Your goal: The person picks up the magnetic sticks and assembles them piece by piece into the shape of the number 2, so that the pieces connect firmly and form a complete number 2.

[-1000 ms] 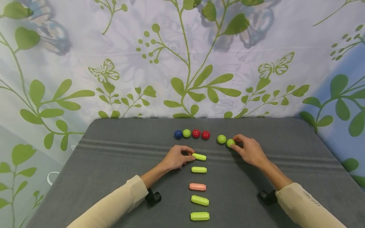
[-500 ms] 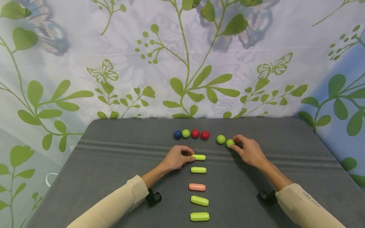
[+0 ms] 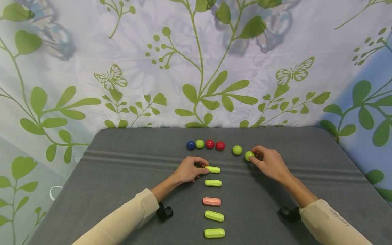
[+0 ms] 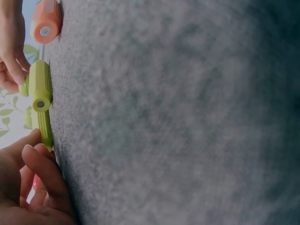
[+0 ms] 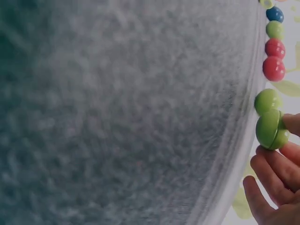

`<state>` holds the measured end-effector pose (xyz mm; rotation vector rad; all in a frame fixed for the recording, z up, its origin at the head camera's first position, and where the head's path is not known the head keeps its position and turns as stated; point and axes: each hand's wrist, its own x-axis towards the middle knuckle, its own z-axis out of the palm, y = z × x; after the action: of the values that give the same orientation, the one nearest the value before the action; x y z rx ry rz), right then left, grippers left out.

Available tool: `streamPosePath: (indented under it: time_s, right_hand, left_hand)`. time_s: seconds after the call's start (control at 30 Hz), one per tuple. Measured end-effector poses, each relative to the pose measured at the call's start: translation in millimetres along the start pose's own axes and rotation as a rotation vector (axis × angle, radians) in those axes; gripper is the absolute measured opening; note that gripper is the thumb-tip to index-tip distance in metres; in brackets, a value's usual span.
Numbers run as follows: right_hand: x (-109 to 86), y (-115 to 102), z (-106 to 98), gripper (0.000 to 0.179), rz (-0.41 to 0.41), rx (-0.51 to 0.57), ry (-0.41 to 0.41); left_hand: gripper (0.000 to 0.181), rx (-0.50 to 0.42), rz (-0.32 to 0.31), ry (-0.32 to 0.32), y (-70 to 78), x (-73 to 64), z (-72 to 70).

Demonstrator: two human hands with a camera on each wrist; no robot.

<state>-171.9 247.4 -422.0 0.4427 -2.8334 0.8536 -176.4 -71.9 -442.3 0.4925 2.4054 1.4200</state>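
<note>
My left hand [image 3: 190, 169] pinches the left end of the farthest yellow-green ribbed stick [image 3: 213, 169] between thumb and fingers. Its small metal-looking end disc shows on the neighbouring yellow-green stick [image 4: 40, 89] in the left wrist view. Over at the right, my right hand [image 3: 270, 163] holds a green ball [image 3: 249, 156] by thumb and fingertips; a seam runs round this ball in the right wrist view. Just left of it lies a second green ball [image 3: 237, 150]. Toward me from the left hand, a column holds another yellow-green stick [image 3: 213, 183], a salmon-pink stick [image 3: 211, 201] and two more yellow-green sticks [image 3: 214, 233].
Along the back of the grey cloth-covered table [image 3: 122, 190] sit a blue ball [image 3: 191, 145], a green ball [image 3: 199, 144] and two red balls [image 3: 210, 144] in a row. A curtain [image 3: 137, 68] with leaf and butterfly prints hangs behind the table edge.
My right hand has shifted slightly right and toward me with its green ball, widening the gap to the other green ball. The left hand's stick has moved only a little.
</note>
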Motion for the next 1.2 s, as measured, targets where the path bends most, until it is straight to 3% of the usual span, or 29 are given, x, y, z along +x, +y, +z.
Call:
streamPosePath:
  time_s: [0.17,0.47,0.7,1.2]
  right_hand:
    - [-4.0,-11,0,0.023,-0.028,0.055,-0.013]
    - [-4.2,-28,17,0.031,-0.093,0.09,-0.03]
    - [-0.7,-36,26,0.026,-0.126,0.113,-0.091]
    - [-1.0,-41,29,0.024,-0.17,0.03,-0.152]
  left_hand:
    - [0.014,-0.01,-0.003,-0.011,-1.1,0.6,-0.5]
    - [0.014,0.007,-0.002,-0.01,-0.4,0.8,-0.1]
    - [0.013,0.011,-0.012,-0.001,1.4,0.4,0.2]
    - [0.012,0.048,-0.026,0.017,4.3,0.1,2.8]
